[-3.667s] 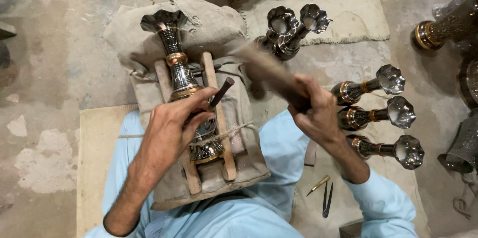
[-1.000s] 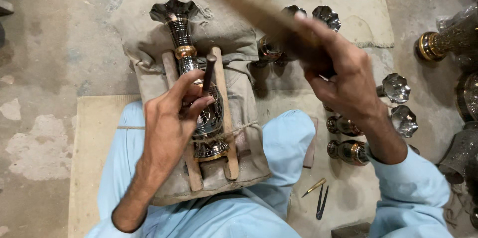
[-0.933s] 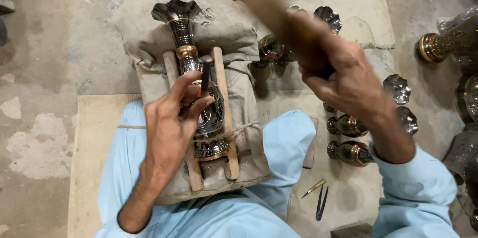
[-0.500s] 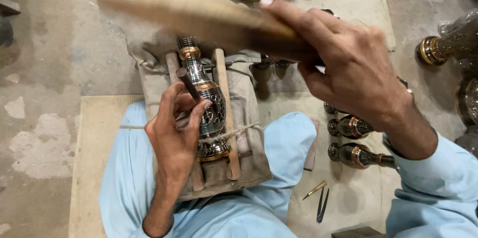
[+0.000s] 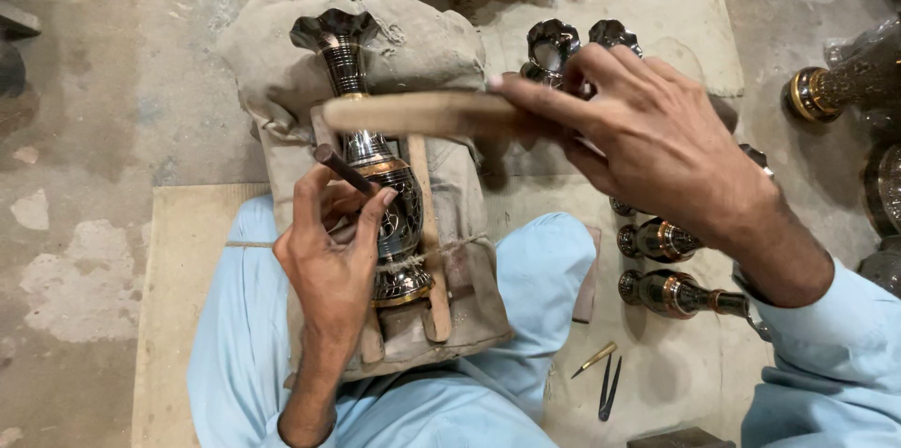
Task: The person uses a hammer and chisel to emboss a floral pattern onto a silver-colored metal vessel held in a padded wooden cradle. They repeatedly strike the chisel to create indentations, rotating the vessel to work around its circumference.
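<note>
A dark engraved metal vase (image 5: 380, 176) with gold bands lies on a cloth pad (image 5: 413, 45) across my lap, tied between two wooden slats (image 5: 427, 251) with string. My left hand (image 5: 333, 256) rests on the vase body and grips a thin dark chisel (image 5: 343, 168), its tip against the engraved surface. My right hand (image 5: 648, 143) holds a wooden mallet stick (image 5: 418, 113) level above the vase neck, just over the chisel's top end.
Several similar vases (image 5: 671, 265) lie on the floor at my right, two more (image 5: 563, 40) behind the mallet. Small pointed tools (image 5: 601, 373) lie by my right knee. Larger brass vessels (image 5: 840, 82) stand at the right edge. A wooden board (image 5: 178, 251) lies beneath me.
My right hand raised the wooden stick high, then swung it down toward the chisel. My left hand kept the chisel on the vase, shifting it slightly.
</note>
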